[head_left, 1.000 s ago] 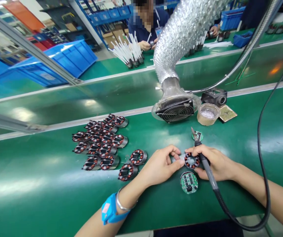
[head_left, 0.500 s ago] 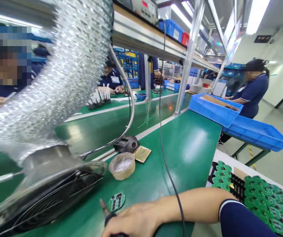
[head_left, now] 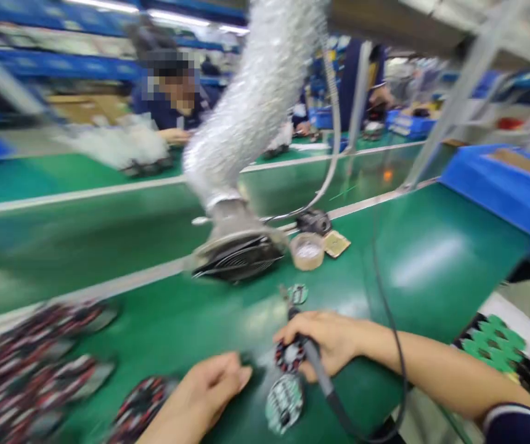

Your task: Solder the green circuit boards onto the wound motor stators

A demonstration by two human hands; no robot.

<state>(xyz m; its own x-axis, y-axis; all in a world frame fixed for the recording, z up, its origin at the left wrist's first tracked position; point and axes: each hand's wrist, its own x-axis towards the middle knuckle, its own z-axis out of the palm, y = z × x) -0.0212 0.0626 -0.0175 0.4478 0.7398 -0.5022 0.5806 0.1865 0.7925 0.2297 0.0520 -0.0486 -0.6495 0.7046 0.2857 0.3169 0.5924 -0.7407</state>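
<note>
My right hand (head_left: 323, 339) is closed around a soldering iron (head_left: 318, 367); its tip points away from me, beside a small round green circuit board (head_left: 298, 294). A ring-shaped motor stator (head_left: 289, 354) with dark and reddish windings lies against the fingers of that hand; whether they grip it too is unclear. Just below the stator is another round green board (head_left: 285, 404). My left hand (head_left: 212, 391) is curled, thumb and forefinger pressed together, left of that board. A dark blur shows at its fingertips, too smeared to name.
Rows of wound stators (head_left: 47, 370) lie at left. A fume extractor hood (head_left: 241, 256) on a foil duct stands mid-bench, beside a round tub (head_left: 307, 251) and a soldering iron stand (head_left: 313, 221). The iron's cable (head_left: 383, 296) loops at right. A co-worker (head_left: 172, 92) sits opposite.
The view has swung left and down, bringing my left hand, the stators and the nearer board into sight. My right hand still holds the soldering iron.
</note>
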